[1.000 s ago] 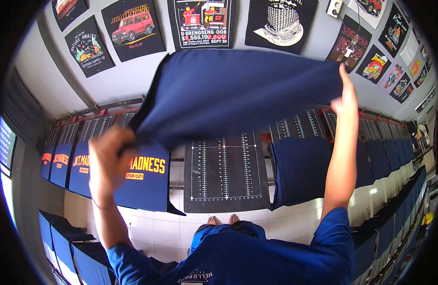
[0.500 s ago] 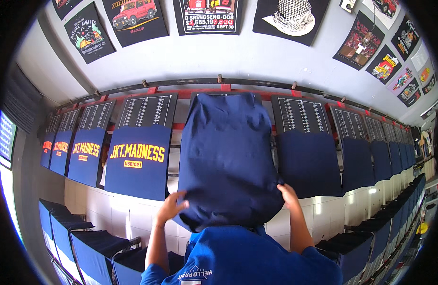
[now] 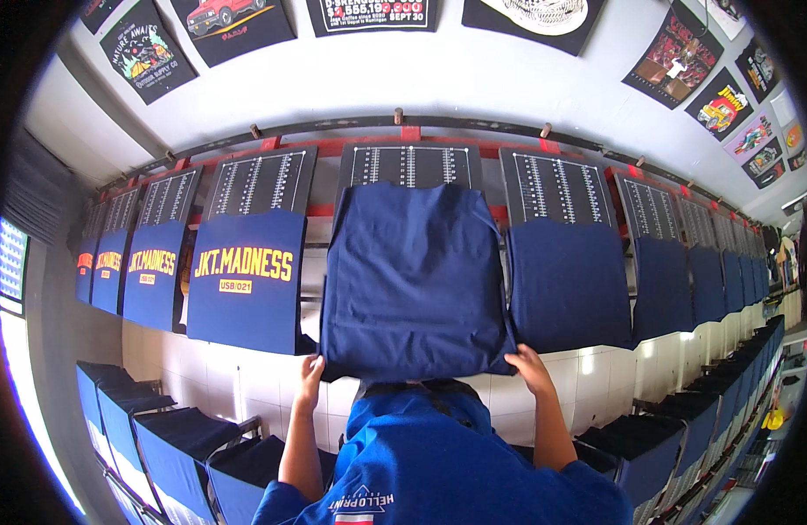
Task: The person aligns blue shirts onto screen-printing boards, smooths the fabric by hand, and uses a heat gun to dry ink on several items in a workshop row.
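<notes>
A plain navy shirt panel lies over the black ruled printing board straight in front of me, a few soft wrinkles across it. Its upper edge sits below the board's top, leaving the white scale marks bare there. My left hand is closed on the panel's lower left corner, fingers pinched at the hem. At the lower right corner, my right hand grips the cloth between thumb and fingers. The near edge spans between both hands, close to my body.
On the left, boards carry navy panels with yellow lettering. Plain navy panels cover the boards to the right. A dark rail runs behind the row, below a wall of printed samples. More draped boards stand behind me on both sides.
The panel's top edge has slid toward me, baring more of the board's scale. Its surface is flatter and squarer. My left hand has gone from loose fingers beside the cloth to gripping its corner.
</notes>
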